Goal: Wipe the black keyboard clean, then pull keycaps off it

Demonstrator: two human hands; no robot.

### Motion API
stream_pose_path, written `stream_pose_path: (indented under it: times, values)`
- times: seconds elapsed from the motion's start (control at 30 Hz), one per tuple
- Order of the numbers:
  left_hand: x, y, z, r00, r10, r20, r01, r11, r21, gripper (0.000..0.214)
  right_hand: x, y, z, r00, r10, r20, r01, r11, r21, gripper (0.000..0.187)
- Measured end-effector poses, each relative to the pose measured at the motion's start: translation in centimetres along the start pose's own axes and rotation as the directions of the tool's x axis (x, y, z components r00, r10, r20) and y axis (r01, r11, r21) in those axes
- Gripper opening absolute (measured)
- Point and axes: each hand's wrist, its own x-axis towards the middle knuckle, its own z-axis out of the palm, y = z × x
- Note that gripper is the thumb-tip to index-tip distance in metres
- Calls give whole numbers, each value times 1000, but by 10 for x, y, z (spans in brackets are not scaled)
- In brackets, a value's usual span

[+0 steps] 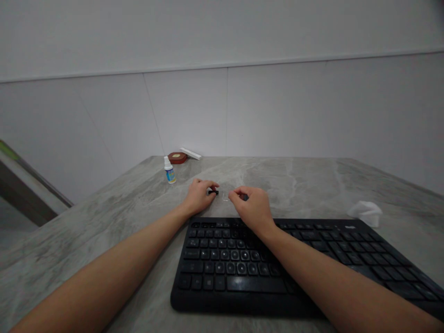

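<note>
My left hand [200, 195] rests on the table beyond the keyboard. Its thumb and fingers close around a small black piece [213, 192] whose kind I cannot tell. Facing it, my right hand [255, 206] is closed in a pinch above the keyboard's far edge. A dark bit [245, 197] shows among its curled fingers, too hidden to name. Between the two hands is a small thin-edged, clear or whitish piece [225, 198], close to the right fingertips. The black keyboard [256, 284] lies under my right forearm, its far edge just short of both hands.
A white spray bottle [169, 173] with a blue label stands at the left. Behind it are a reddish-brown box [177, 158] and a white bar-like object [191, 153]. A crumpled white tissue [367, 212] lies on the right of the marbled grey table [114, 231], near a pale wall [277, 111].
</note>
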Motion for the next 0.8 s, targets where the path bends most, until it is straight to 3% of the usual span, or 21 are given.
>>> stream_pose_path:
  times: [0.8]
  values:
    - [-2, 1, -8, 998, -55, 20, 56, 998, -25, 30, 0, 2, 0, 1000, -6, 0, 6, 1000, -2, 23]
